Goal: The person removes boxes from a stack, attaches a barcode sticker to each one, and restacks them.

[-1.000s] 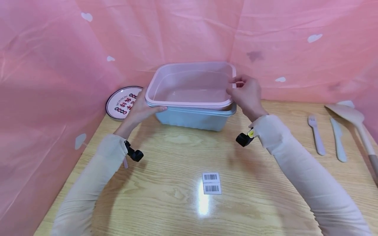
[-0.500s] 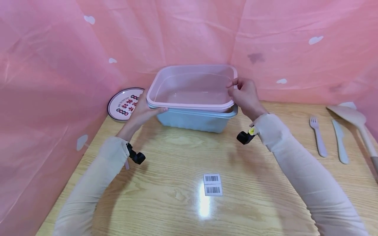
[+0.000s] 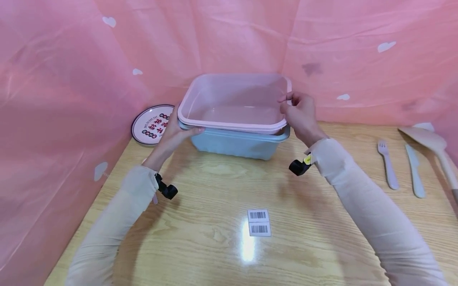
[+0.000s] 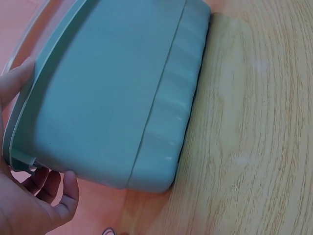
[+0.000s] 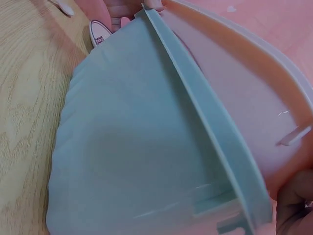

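Looking from the head view, the pink basin point(image 3: 234, 103) has tipped up at its far edge since a second ago, nested in the blue basin point(image 3: 236, 145) at the table's point(image 3: 222, 190) far side. The left hand point(image 3: 175, 133) and right hand point(image 3: 300, 111) grip its rims, seemingly working it free. From the left wrist, fingers point(image 4: 49, 188) curl under the blue rim. From the right wrist, a fingertip point(image 5: 293, 200) touches the pink wall.
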Demonstrator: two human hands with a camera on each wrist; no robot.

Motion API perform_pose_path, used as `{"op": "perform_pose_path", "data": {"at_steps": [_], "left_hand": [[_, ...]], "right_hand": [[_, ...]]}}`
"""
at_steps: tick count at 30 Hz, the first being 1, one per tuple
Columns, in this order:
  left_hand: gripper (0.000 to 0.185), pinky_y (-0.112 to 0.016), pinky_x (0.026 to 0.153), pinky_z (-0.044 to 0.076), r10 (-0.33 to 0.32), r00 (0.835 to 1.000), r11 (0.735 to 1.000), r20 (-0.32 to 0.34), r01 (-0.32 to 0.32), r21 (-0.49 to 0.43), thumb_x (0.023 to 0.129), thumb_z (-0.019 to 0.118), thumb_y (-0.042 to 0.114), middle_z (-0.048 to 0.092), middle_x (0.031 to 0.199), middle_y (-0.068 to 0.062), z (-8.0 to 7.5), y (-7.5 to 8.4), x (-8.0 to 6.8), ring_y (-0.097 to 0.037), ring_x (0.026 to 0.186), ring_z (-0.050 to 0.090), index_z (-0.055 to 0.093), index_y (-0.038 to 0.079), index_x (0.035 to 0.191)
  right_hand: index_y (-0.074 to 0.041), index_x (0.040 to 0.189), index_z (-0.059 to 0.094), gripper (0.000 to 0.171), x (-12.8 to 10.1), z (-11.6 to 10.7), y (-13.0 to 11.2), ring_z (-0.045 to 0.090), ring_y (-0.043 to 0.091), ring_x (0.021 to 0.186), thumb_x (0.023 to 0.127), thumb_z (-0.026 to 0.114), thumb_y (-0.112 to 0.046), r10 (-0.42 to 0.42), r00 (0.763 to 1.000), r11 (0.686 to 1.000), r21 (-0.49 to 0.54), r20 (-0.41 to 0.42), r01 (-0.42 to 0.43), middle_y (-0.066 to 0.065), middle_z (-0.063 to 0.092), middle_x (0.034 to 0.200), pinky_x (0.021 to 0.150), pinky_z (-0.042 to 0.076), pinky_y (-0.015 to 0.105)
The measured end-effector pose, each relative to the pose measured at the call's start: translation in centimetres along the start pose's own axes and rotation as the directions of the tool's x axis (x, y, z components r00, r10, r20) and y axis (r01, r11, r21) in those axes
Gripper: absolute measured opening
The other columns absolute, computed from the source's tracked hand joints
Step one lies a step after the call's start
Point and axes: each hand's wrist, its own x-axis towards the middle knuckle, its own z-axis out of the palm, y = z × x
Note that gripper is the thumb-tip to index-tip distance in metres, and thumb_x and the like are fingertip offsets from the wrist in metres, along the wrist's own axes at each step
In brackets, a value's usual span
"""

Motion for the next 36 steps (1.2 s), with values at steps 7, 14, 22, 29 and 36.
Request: {"op": "perform_pose_path", "data": {"at_steps": [7, 14, 22, 29, 36], "left_hand": [[0.076, -0.043, 0.116, 0.029, 0.073, 0.997, 0.997, 0.028, -0.074, 0.026, 0.077, 0.073, -0.003, 0.048, 0.139, -0.02, 0.3, 0.3, 0.2, -0.036, 0.131, 0.043, 0.036, 0.005, 0.143], [0.077, -0.037, 0.118, 0.025, 0.015, 1.0, 0.994, 0.013, -0.016, 0.104, 0.082, 0.072, 0.004, 0.045, 0.146, -0.015, 0.3, 0.8, 0.1, -0.021, 0.134, 0.041, 0.03, 0.002, 0.146], [0.084, -0.037, 0.08, 0.048, -0.138, 0.99, 0.977, 0.004, 0.135, 0.168, 0.086, 0.07, 0.015, 0.035, 0.151, -0.013, 0.3, 1.4, -0.2, -0.028, 0.12, 0.046, 0.019, 0.011, 0.152], [0.084, -0.05, 0.099, 0.046, -0.144, 0.99, 0.975, 0.009, 0.141, 0.169, 0.086, 0.07, 0.017, 0.036, 0.151, -0.015, 0.3, 1.2, 0.0, -0.032, 0.134, 0.041, 0.02, 0.011, 0.153], [0.083, -0.054, 0.106, 0.041, -0.132, 0.991, 0.981, 0.024, 0.127, 0.146, 0.086, 0.069, 0.014, 0.038, 0.149, -0.02, 0.3, 1.1, 0.0, -0.037, 0.136, 0.039, 0.02, 0.007, 0.152]], "right_hand": [[-0.009, 0.093, 0.062, 0.017, -0.3, -0.7, -1.2, 0.043, 0.009, 0.053, 0.087, 0.049, 0.001, 0.029, 1.0, 0.997, 0.073, -0.007, -0.028, 0.0, 0.046, 0.069, 0.042, 0.047, 0.02], [-0.007, 0.094, 0.063, 0.017, -0.8, -1.7, -3.1, 0.047, 0.012, 0.051, 0.086, 0.049, 0.002, 0.018, 0.999, 0.985, 0.173, -0.045, -0.01, 0.003, 0.047, 0.074, 0.044, 0.05, 0.02], [-0.005, 0.09, 0.063, 0.019, -1.4, -2.8, -4.7, 0.043, 0.013, 0.044, 0.084, 0.048, 0.006, 0.01, 0.998, 0.934, 0.357, -0.059, 0.012, 0.006, 0.044, 0.073, 0.04, 0.048, 0.02], [-0.002, 0.086, 0.066, 0.021, -2.2, -4.2, -5.8, 0.042, 0.014, 0.04, 0.082, 0.049, 0.01, -0.034, 0.995, 0.889, 0.453, -0.089, 0.071, 0.006, 0.047, 0.068, 0.036, 0.043, 0.019], [0.005, 0.082, 0.065, 0.022, -3.2, -6.4, -5.7, 0.052, 0.016, 0.047, 0.08, 0.048, 0.019, -0.081, 0.989, 0.8, 0.583, -0.126, 0.14, 0.007, 0.055, 0.063, 0.041, 0.049, 0.022]]}}
